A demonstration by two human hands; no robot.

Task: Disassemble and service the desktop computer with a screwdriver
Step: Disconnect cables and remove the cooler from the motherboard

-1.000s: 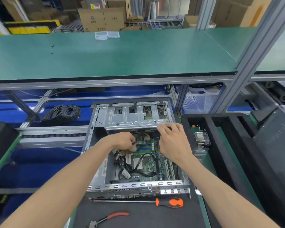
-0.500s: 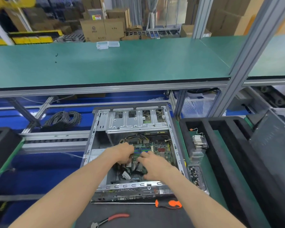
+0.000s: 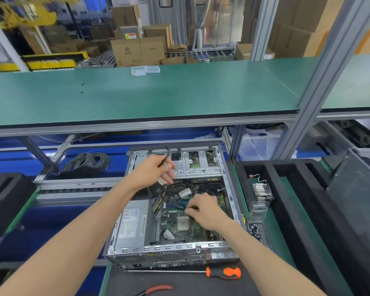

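An open desktop computer case lies on the workbench with its green motherboard and grey power supply exposed. My left hand is raised over the silver drive cage, pinching a thin black cable that rises from the bundle of wires. My right hand rests inside the case on the motherboard, fingers closed on a black cable near the bare CPU. An orange-handled screwdriver lies untouched in front of the case.
Red-handled pliers lie at the near edge. A black foam tray on the right holds a heatsink fan and a clear box of screws. A coil of black cable sits behind left. A green shelf overhangs.
My left hand rose out of the case toward the drive cage, drawing a black cable up. My right hand shifted right and back on the motherboard. The power supply is now uncovered.
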